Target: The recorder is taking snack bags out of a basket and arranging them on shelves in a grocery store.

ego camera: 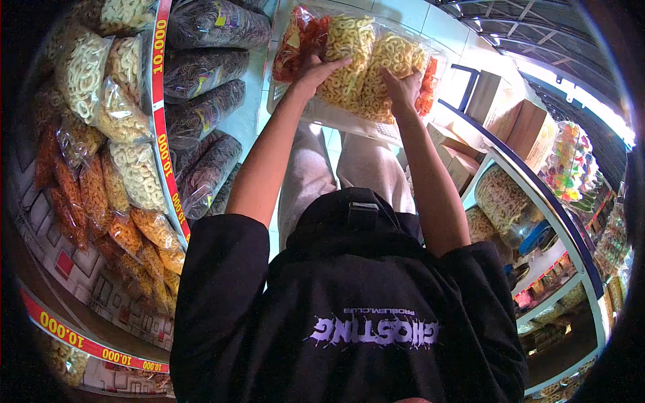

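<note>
A white plastic crate [360, 129] sits in front of my legs. Clear bags of curly snacks lie in it, packed side by side. My left hand [318, 75] grips the left bag of pale yellow snacks [345, 38], its thumb across the front and its fingers down the left side. At the right bag of yellow snacks [395, 49], my right hand [403, 89] holds the right part, thumb in front. Red-orange snack bags lie at both ends of the crate, a larger one [297, 48] on the left and one [429, 83] on the right.
To the left, a shelf edge with a red price strip [160, 126] borders hanging snack bags [88, 75]. Dark patterned packs [209, 73] lie beside it on pale floor tiles [398, 12]. On the right stand cardboard boxes [524, 123] and a glass-fronted display case [549, 201].
</note>
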`<state>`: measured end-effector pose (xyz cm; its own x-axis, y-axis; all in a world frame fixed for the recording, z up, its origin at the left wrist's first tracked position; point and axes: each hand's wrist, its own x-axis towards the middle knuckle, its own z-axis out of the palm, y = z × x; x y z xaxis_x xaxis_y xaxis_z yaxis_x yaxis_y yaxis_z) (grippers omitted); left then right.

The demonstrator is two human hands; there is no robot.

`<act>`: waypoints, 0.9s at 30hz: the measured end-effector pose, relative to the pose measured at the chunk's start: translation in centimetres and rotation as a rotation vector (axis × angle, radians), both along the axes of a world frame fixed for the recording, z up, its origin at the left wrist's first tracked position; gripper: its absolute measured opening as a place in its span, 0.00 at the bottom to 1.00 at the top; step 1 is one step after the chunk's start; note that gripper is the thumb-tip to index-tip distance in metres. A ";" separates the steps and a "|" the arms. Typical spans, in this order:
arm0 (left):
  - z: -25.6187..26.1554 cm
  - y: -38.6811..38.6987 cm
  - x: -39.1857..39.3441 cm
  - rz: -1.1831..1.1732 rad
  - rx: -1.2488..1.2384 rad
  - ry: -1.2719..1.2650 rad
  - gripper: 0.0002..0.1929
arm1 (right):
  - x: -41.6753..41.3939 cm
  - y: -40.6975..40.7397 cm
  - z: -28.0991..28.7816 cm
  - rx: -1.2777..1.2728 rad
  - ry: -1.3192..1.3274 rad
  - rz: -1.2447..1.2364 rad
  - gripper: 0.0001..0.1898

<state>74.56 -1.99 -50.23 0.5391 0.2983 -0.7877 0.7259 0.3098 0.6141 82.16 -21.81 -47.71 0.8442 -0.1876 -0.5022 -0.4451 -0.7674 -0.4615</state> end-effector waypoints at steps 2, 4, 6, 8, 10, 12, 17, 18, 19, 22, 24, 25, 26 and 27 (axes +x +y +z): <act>0.8 -0.4 -0.2 -0.023 -0.004 -0.161 0.41 | -0.2 -0.7 -0.8 0.411 0.025 -0.163 0.49; 1.6 -0.7 -0.7 0.002 0.016 -0.211 0.37 | 0.3 -1.6 -1.4 0.615 0.107 -0.214 0.47; 2.2 0.1 -1.4 -0.027 -0.152 -0.225 0.38 | 1.3 -2.4 -1.7 0.613 0.249 -0.154 0.45; 2.3 1.2 -2.1 -0.005 -0.292 -0.236 0.39 | 2.1 -3.0 -1.8 0.625 0.363 -0.122 0.44; 2.2 1.5 -3.3 0.083 -0.397 -0.213 0.42 | 2.2 -3.1 -1.9 0.621 0.434 -0.139 0.45; 2.2 1.1 -4.5 0.103 -0.243 -0.414 0.44 | 1.9 -3.0 -1.8 0.591 0.302 -0.148 0.44; 4.3 0.6 -6.4 0.162 0.015 -0.596 0.46 | 0.9 -2.6 -0.3 0.524 0.134 -0.138 0.44; 5.2 0.5 -6.5 0.187 0.023 -0.632 0.45 | 0.9 -2.8 0.3 0.551 0.162 -0.152 0.44; 6.0 0.4 -6.6 0.178 0.046 -0.636 0.45 | 0.9 -2.9 0.9 0.580 0.188 -0.165 0.44; 8.3 0.5 -6.6 0.172 0.088 -0.611 0.43 | 1.3 -3.2 2.7 0.584 0.173 -0.095 0.46; 9.4 0.3 -6.8 0.240 0.013 -0.684 0.43 | 1.6 -3.5 4.1 0.669 0.141 -0.074 0.46; 9.9 0.2 -6.9 0.271 -0.018 -0.736 0.43 | 1.7 -3.6 4.9 0.723 0.107 -0.074 0.46; 10.2 0.3 -6.9 0.271 0.062 -0.731 0.41 | 1.9 -3.6 5.9 0.780 0.074 -0.074 0.46; 10.6 0.4 -7.0 0.288 0.064 -0.699 0.41 | 2.5 -3.3 7.0 0.830 0.038 -0.072 0.46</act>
<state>67.53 -1.57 -39.58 0.8006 0.5362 -0.2672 0.0566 0.3763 0.9248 84.67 -25.12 -40.76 0.8241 0.2027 -0.5290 -0.5068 -0.1536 -0.8483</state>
